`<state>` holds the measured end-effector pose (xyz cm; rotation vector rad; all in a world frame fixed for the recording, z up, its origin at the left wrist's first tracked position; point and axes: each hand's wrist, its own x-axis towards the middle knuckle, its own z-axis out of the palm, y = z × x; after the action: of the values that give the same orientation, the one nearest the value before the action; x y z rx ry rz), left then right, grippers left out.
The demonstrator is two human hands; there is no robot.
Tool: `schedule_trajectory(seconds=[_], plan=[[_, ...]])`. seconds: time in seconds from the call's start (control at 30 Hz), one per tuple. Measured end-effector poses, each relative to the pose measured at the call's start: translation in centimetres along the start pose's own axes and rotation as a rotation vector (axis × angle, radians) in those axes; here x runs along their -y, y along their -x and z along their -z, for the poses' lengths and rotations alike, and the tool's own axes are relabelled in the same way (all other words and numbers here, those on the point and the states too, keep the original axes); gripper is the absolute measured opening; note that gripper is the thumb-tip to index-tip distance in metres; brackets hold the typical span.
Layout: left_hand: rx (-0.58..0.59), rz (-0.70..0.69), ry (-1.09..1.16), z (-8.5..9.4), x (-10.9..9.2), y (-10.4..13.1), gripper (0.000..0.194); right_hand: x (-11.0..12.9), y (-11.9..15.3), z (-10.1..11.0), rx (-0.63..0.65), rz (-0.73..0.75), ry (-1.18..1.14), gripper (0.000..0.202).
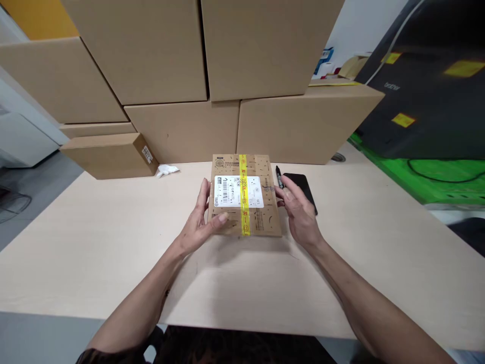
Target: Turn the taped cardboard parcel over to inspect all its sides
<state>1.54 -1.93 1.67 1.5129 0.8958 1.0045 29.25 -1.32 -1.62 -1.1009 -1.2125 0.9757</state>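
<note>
**Taped cardboard package held at the table's middle**

Directions are given from the package, with twelve o'clock pointing away from the body. The flat cardboard package (271, 217) is held above or on the pale table (113, 253); which of the two cannot be told. Its top is crossed lengthwise by yellow tape (246, 222), which is run over a white shipping label (227, 191).

At eight o'clock, the package is grasped by the left hand (199, 225), its thumb laid on top and its fingers set along the side. At three o'clock, the right hand (301, 215) is half curled, with fingertips brought to the edge; whether it is gripped there cannot be told.

A black marker (279, 177) is seen just beside the package at two o'clock, and a black phone-like slab (301, 187) at three, partly covered by the right hand. Between nine and ten, crumpled white tissue (166, 170) and a smaller box (108, 157) are seen. Large cartons (189, 131) are stacked at twelve.
</note>
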Motion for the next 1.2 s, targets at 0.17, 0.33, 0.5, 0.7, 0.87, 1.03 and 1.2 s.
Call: schedule_trajectory(seconds=[0.17, 0.33, 0.5, 0.7, 0.87, 1.03, 1.2], plan=[[0.098, 0.115, 0.004, 2.8, 0.6, -0.4, 0.116, 0.2, -1.1, 0.5, 0.014, -0.137, 0.071, 0.082], [0.288, 0.052, -0.234, 6.3, 0.4, 0.1, 0.123, 1.1, -1.7, 2.5, 0.197, -0.216, 0.268, 0.070], [0.295, -0.019, -0.334, 5.3, -0.2, 0.1, 0.129, 1.9, -1.2, 3.1, 0.300, -0.144, 0.248, 0.076], [0.028, 0.002, -0.198, 4.2, -1.1, 0.1, 0.102, 4.0, -0.4, 2.0, 0.119, 0.005, 0.033, 0.070], [-0.165, 0.015, 0.039, 3.2, -0.5, -0.7, 0.081, 5.0, 1.4, 1.1, 0.162, 0.265, -0.050, 0.053], [-0.218, 0.196, 0.403, 2.5, 1.4, -1.8, 0.063, 3.9, 1.8, 0.0, -0.024, 0.496, -0.018, 0.056], [-0.228, 0.383, 0.621, 2.8, 1.8, -2.3, 0.048, 1.1, -0.9, 0.0, -0.212, 0.110, -0.036, 0.084]])
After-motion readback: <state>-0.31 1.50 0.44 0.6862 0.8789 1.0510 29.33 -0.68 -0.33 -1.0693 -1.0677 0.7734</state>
